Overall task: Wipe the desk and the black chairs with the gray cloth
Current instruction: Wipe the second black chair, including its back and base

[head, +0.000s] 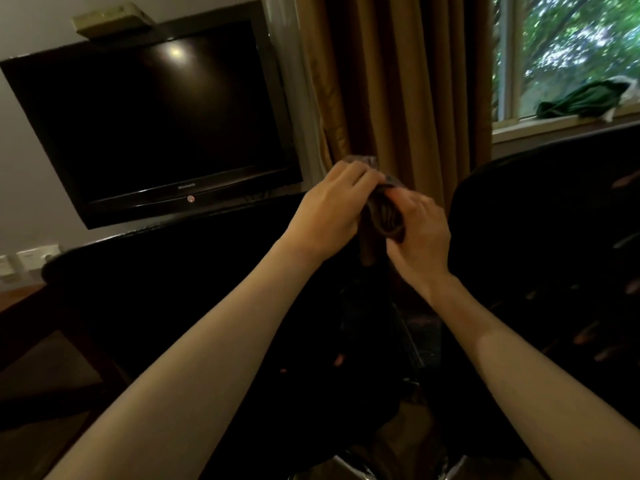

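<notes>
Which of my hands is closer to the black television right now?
Left. The left hand grips the gray cloth just right of the television; the right hand holds the cloth's other side, farther off, by the black chair.

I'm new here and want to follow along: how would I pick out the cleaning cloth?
Start at the brown curtain between the black television and the window. In front of its lower part the left hand and right hand meet, both gripping the gray cloth, a dark bunched wad. Unlike the green bundle lying on the window sill, it is dark gray and held.
</notes>
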Demonstrator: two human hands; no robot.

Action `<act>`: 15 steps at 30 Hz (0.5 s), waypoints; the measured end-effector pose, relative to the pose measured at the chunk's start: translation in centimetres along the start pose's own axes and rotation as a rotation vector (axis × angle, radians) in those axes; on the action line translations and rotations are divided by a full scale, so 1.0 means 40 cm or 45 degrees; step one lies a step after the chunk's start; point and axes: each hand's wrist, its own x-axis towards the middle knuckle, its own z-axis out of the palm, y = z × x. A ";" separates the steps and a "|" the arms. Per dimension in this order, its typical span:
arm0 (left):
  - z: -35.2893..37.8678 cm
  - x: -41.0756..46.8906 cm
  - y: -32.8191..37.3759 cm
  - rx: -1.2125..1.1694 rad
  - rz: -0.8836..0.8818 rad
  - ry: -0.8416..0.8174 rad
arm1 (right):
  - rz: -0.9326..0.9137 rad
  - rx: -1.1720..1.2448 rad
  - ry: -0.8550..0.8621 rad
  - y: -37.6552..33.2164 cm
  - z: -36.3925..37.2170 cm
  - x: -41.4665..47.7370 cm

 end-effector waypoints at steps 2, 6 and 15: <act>0.008 0.025 -0.001 0.039 -0.073 0.077 | 0.033 0.004 0.108 0.002 0.003 0.036; 0.043 0.004 -0.051 0.022 -0.610 -0.029 | 0.121 0.100 0.043 -0.025 0.068 0.045; 0.031 -0.093 -0.154 0.150 -0.509 -0.073 | -0.241 0.092 0.221 -0.102 0.170 -0.081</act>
